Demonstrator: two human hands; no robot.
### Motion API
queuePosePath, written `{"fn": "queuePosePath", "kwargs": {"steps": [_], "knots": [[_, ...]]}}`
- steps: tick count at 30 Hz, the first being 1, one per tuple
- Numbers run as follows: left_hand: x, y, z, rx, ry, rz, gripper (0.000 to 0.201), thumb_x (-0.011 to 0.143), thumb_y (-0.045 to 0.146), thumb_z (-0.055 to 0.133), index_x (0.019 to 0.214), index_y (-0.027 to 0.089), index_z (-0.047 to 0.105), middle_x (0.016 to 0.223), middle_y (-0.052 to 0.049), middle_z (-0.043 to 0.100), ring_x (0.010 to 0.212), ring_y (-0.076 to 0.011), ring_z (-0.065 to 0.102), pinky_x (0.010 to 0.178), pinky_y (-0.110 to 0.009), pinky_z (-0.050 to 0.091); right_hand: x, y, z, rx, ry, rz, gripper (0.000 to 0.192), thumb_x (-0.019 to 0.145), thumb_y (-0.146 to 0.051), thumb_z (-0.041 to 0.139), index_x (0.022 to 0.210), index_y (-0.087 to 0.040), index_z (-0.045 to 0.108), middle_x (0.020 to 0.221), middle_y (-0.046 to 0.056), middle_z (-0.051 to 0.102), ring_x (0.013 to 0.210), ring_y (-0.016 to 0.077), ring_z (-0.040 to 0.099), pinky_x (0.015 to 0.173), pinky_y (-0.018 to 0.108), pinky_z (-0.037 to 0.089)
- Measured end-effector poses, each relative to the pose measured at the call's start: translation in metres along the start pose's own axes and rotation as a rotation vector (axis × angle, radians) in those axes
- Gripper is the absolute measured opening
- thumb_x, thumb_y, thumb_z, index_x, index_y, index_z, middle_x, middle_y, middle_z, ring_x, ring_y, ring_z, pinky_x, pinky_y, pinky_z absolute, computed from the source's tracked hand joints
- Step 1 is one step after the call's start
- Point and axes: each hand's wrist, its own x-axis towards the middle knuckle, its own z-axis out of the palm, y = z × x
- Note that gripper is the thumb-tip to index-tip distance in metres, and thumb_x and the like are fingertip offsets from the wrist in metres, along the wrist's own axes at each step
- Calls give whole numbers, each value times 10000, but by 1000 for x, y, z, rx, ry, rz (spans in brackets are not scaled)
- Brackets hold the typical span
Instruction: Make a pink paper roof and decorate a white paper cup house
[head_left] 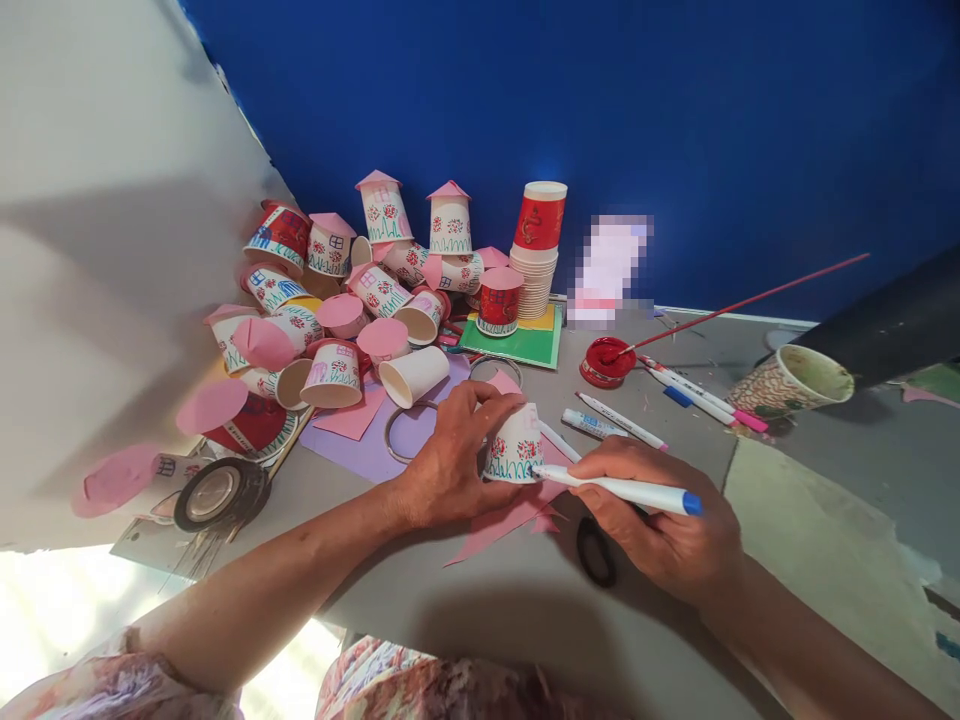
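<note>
Cup (514, 447), gripped by left hand (450, 460), already has red flowers; right hand (660, 525) grasps marker (622, 491), tip at its green-lined rim, unfinished.

Both forearms are being left bare, with no watch, bracelet or ring being worn on the left hand (450, 465) or the right hand (664, 525). Along the near edge, a loose garment (420, 690) printed with pink, white and grey-blue flowers is being worn, reaching the upper arms.
</note>
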Motion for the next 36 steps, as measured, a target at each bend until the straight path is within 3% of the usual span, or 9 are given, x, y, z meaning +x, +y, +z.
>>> {"fn": "queuePosePath", "kwargs": {"steps": [7,13,31,36], "knots": [[0,1,3,111,-1,18,748,746,421,817,1414,247,527,1256,-132,565,1197,-352,544,984,-514,429,3,-5,4,42,13,-20,168,939,-123,620,1039,-230,701,821,31,776,675,179,733,629,312,595],[0,4,0,164,-12,32,739,757,468,814,1386,153,588,1234,-164,586,1120,-345,561,926,-495,415,2,-4,3,20,-19,-16,143,941,-131,623,1017,-226,697,816,30,777,682,179,733,626,300,584],[-2,5,0,211,-21,38,763,744,436,831,1414,174,574,1275,-161,582,1115,-346,540,926,-499,426,-5,-5,5,33,-20,25,122,964,-159,612,1018,-246,678,767,2,754,690,168,715,632,278,558],[-2,2,0,81,9,48,802,755,416,848,1451,221,500,1311,-152,544,1194,-350,525,1021,-549,440,-11,0,6,31,125,112,228,969,-151,630,1160,-257,696,889,17,788,743,169,749,704,284,602]]}}
